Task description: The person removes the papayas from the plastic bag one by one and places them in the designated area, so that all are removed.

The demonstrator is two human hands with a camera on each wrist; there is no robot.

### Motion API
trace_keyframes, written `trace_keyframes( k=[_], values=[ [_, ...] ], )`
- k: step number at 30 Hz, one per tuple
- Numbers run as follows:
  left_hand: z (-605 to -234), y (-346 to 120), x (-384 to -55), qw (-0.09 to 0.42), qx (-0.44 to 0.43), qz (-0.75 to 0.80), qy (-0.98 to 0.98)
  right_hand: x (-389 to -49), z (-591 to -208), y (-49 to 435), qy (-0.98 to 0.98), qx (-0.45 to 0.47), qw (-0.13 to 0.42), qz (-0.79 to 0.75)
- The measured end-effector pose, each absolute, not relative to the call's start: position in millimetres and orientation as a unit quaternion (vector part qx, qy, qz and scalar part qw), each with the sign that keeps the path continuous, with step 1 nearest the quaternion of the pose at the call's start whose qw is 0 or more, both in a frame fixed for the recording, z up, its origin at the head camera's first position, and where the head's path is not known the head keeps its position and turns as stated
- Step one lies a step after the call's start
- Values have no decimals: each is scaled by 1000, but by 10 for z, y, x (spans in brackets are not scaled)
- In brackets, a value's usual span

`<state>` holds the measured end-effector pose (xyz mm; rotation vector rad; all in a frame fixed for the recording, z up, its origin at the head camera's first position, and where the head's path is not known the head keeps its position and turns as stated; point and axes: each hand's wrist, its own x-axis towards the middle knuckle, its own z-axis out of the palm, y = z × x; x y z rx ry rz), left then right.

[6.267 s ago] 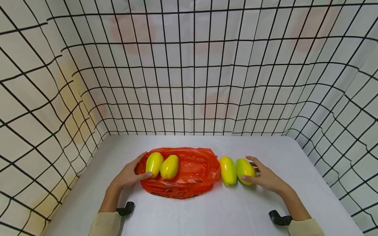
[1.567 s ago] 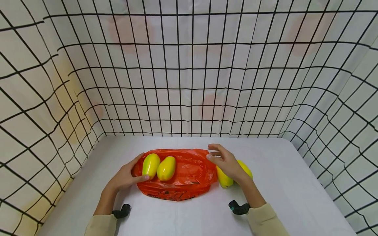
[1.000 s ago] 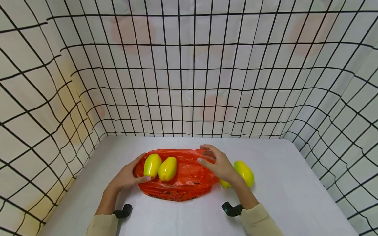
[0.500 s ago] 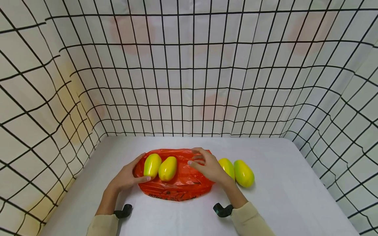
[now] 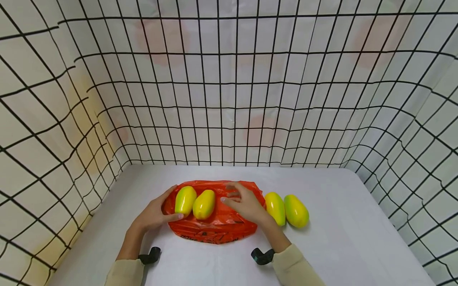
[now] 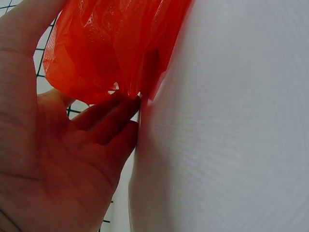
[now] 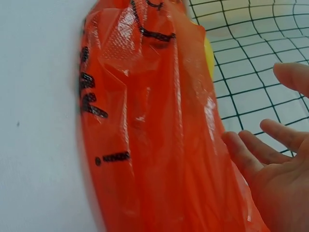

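Observation:
Two glossy yellow-green mangoes, the left mango (image 5: 185, 201) and a second mango (image 5: 204, 204), lie side by side in the left half of a crumpled red plastic bag (image 5: 222, 228). My left hand (image 5: 153, 212) spans the bag's left end, thumb near the left mango, relaxed fingers touching the bag's edge in the left wrist view. Over the right half of the bag hovers my right hand (image 5: 247, 204), fingers spread and holding nothing. The right wrist view shows the red bag (image 7: 145, 121) with black print, and the right fingers (image 7: 241, 154) beside it.
Just right of the bag, two more mangoes, one (image 5: 275, 208) against the bag's edge and another mango (image 5: 296, 211), rest on the white table (image 5: 340, 246). A black wire grid (image 5: 234, 107) encloses the back and sides.
My right hand has left the right-hand mangoes and travelled left over the bag, uncovering those two mangoes. The left hand stays at the bag's left end. The mangoes hold their places.

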<state>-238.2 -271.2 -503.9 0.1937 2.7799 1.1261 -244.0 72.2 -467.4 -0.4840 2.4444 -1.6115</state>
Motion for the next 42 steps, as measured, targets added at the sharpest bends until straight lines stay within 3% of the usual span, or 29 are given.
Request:
trace_keyframes(
  k=[42],
  values=[
    [-5071,-2728,-2404,68,65,379,921,-2438,-4862,193,863,-115,107,-480]
  ],
)
